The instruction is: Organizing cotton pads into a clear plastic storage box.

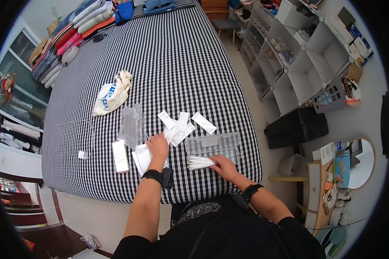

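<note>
My right hand (225, 167) grips the right end of a stack of flat white packets (199, 162) in a clear plastic box (235, 157). The box's hinged clear lid (227, 140) lies folded back, away from me. My left hand (158, 147) is over the near ends of loose white packets (181, 129); its fingertips are hidden, so any hold is unclear. One separate white packet (204, 123) lies beyond the box. Below my left hand rests a larger white wrapper or packet (142, 158), partly covered by the wrist. A crumpled clear plastic bag (132, 124) lies left of the hand.
A phone with a lit screen (120, 156), a white charger (82, 155) with cable and a cream cloth bag (111, 95) lie on the checkered bed (181, 64). Folded clothes (74, 35) are piled far left. Cube shelves (288, 64) and a black bin-like container (298, 128) stand right.
</note>
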`<state>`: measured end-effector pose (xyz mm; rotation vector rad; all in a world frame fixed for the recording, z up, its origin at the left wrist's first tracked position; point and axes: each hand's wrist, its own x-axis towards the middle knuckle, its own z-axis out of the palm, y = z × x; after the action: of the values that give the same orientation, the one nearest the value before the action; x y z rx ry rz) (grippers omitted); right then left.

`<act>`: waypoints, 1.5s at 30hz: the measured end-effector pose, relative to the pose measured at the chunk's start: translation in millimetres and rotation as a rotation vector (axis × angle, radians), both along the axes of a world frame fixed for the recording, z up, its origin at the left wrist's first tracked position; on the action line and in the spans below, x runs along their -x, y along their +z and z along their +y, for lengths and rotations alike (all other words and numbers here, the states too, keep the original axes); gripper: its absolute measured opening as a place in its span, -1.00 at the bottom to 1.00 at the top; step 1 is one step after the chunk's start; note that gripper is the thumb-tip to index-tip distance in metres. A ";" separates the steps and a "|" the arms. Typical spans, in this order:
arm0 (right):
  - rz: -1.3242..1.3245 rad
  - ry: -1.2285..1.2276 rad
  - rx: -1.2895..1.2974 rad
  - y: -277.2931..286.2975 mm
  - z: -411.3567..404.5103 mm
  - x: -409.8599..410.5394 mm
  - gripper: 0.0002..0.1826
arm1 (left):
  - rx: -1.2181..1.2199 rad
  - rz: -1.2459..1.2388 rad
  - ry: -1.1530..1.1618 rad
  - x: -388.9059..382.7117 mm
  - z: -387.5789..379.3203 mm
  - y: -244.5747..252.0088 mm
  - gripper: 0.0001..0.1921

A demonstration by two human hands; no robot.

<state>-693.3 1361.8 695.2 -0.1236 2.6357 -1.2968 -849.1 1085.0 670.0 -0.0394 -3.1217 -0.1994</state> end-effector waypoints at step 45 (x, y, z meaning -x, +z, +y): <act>0.125 0.060 -0.080 -4.2 1.4 -2.4 -0.38 | -0.068 0.056 -0.748 -89.0 74.4 32.5 -0.78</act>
<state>-690.9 1363.2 691.0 -0.2775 2.7601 -1.1999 -760.0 1159.4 702.5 -1.1792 -2.8743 -0.2955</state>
